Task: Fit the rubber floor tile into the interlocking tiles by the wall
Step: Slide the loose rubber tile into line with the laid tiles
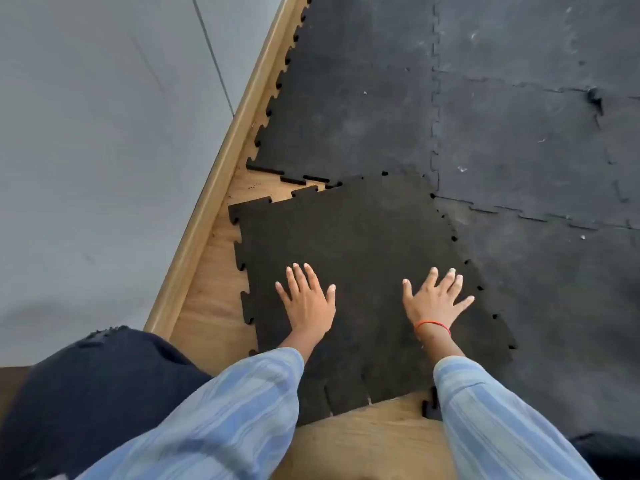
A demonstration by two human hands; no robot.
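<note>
A black rubber floor tile [349, 237] with toothed edges lies on the wooden floor, turned slightly askew. Its right edge and far right corner overlap the laid interlocking tiles [346, 98]. A wedge-shaped gap of bare wood shows between its far left edge and the tile ahead. My left hand [306, 303] rests flat on the loose tile, fingers spread. My right hand [434, 299], with a red string at the wrist, lies flat on it too, close to the right edge. Neither hand grips anything.
A grey wall [104, 133] with a wooden skirting board [221, 174] runs along the left. Bare wooden floor [211, 306] shows between skirting and tile, and in front of me. My dark-clad knee [97, 386] is at the lower left. Grey laid tiles [536, 140] fill the right.
</note>
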